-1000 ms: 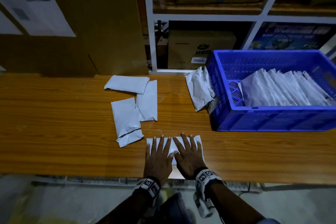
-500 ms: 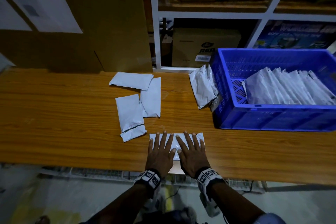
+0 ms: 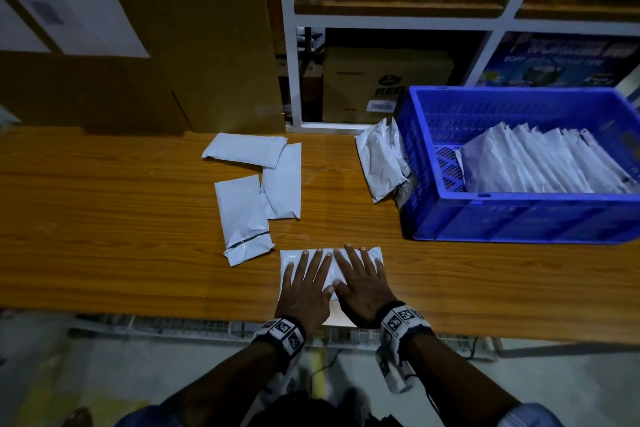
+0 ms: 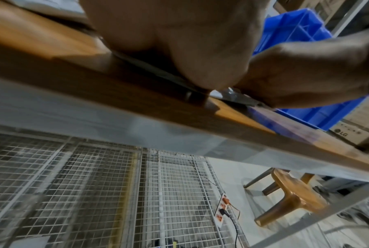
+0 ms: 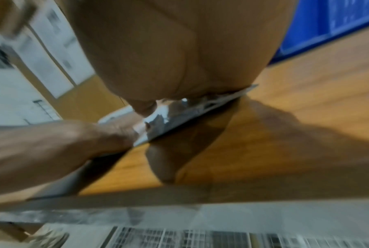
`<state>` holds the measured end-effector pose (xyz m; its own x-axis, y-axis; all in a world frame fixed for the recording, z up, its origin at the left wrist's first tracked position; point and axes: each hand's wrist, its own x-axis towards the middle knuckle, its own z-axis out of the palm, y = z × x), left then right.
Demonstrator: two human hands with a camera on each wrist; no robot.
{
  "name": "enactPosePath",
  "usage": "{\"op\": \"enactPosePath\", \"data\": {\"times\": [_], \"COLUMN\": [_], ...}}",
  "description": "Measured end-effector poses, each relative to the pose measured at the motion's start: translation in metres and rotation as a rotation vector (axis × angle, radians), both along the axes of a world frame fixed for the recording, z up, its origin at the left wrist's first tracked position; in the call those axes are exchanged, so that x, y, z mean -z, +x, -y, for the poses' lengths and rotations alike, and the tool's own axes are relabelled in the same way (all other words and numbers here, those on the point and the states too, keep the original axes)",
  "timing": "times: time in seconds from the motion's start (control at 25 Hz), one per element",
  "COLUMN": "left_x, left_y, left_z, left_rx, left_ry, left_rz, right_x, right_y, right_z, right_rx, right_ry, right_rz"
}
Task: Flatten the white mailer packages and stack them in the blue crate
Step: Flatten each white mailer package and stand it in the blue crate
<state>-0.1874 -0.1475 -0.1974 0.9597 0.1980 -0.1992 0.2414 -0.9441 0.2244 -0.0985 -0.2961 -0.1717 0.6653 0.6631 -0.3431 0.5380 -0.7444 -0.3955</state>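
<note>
Head view, left hand (image 3: 305,288) and right hand (image 3: 362,282) side by side, fingers straight, pressing the white mailer (image 3: 372,254) at the table's (image 3: 104,236) near edge, blue crate (image 3: 519,222) right of them, wrist views blurry, contact probably full-palm.

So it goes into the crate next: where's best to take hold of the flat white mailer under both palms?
The flat white mailer overhangs the wooden table's near edge. Probably pinch that overhanging edge from below with the right hand, nearer the blue plastic crate.
</note>
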Motion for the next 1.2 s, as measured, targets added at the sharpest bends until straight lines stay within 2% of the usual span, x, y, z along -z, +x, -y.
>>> {"op": "enactPosePath", "data": {"times": [0.08, 0.36, 0.52, 0.84, 1.0, 1.12, 1.2], "left_x": [-0.003, -0.007, -0.011, 0.005, 0.007, 0.009, 0.010], "left_y": [0.002, 0.004, 0.004, -0.007, -0.005, -0.007, -0.006], "left_z": [-0.001, -0.003, -0.005, -0.005, -0.008, -0.010, -0.012], "left_rx": [-0.019, -0.006, 0.015, -0.052, -0.067, -0.055, -0.045], "left_ry": [-0.041, -0.018, -0.004, -0.028, -0.052, -0.063, -0.068], "left_rz": [-0.028, -0.074, 0.018, 0.016, 0.059, 0.065, 0.067], "right_x": [-0.002, 0.011, 0.012, 0.002, -0.008, 0.004, 0.013], "right_y": [-0.002, -0.013, -0.013, -0.006, -0.006, -0.014, -0.016], "right_z": [0.002, 0.001, -0.001, 0.002, -0.004, -0.007, -0.007], "right_rx": [0.061, 0.072, 0.092, 0.034, -0.037, -0.057, -0.038], "right_ry": [0.015, -0.077, -0.101, -0.098, -0.023, 0.006, -0.016], "right_rz": [0.051, 0.121, 0.145, 0.046, 0.135, 0.106, 0.152]}}
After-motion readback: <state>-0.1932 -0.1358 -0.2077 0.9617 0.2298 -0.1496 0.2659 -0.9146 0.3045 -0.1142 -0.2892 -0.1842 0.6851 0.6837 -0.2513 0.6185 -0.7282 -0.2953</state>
